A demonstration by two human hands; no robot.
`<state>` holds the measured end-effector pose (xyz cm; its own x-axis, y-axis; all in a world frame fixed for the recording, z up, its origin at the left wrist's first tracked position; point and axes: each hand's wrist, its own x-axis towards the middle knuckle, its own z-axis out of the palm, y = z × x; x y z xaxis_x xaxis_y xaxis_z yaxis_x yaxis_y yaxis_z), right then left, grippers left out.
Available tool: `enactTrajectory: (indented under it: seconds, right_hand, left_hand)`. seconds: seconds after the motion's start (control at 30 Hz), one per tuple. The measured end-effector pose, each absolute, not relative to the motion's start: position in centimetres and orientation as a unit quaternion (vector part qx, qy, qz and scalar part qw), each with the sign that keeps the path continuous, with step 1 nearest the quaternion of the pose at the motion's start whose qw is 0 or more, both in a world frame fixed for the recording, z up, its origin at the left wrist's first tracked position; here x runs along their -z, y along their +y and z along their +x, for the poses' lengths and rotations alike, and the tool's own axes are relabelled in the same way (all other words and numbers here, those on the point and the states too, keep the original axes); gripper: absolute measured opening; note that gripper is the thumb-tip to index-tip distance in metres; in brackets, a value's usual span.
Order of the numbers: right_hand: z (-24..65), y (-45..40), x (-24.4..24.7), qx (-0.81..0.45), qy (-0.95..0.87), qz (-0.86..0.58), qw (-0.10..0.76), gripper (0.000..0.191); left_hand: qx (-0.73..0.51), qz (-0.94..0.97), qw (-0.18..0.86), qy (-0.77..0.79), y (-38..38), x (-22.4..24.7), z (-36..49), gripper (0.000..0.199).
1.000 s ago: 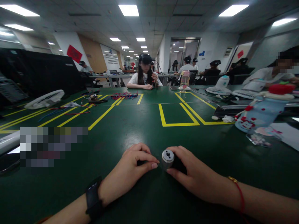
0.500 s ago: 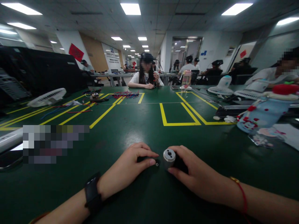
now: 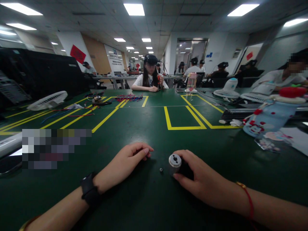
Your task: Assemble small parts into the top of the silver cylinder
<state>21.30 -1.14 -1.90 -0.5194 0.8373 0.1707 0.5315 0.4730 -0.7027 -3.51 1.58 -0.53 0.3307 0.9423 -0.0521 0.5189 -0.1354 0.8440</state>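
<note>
My right hand [image 3: 196, 171] wraps its thumb and fingers around an upright grey metal cylinder [image 3: 175, 164] on the green table. The cylinder's silver top face has a dark centre and small dark holes. Just left of it, a tiny ring-like metal part [image 3: 161, 170] lies on the tabletop, apart from both hands. My left hand [image 3: 128, 162] is above and left of that part, fingers loosely bent and the thumb near the index finger. Nothing shows in it, though the inner side of its fingers is partly hidden.
Yellow tape outlines [image 3: 187, 128] mark the green table [image 3: 134, 122]. Red and blue wires [image 3: 128, 98] lie farther back. A light-blue bottle [image 3: 271, 110] and small fans [image 3: 226, 93] stand at right; another fan [image 3: 48, 100] lies left. A person [image 3: 150, 77] sits opposite.
My left hand has drawn back up and left, away from the tiny metal part, which stays on the table. My right hand still holds the cylinder in the same place.
</note>
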Motion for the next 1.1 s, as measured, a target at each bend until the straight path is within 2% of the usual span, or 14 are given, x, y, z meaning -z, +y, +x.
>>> enactTrajectory:
  seconds: [0.47, 0.8, 1.1]
  right_hand:
    - [21.3, -1.1, 2.0, -0.296, -0.821, -0.416, 0.255, 0.034]
    - [21.2, -1.0, 2.2, -0.298, -0.821, -0.414, 0.256, 0.034]
    - [21.2, -0.9, 2.1, -0.285, -0.826, -0.414, 0.254, 0.035]
  left_hand:
    - [-0.181, 0.831, 0.303, 0.431, 0.9, 0.7, -3.1, 0.017]
    - [-0.19, 0.84, 0.258, 0.437, 0.6, 1.1, -2.1, 0.013]
    - [-0.244, 0.814, 0.299, 0.434, 0.6, 0.7, -1.9, 0.011]
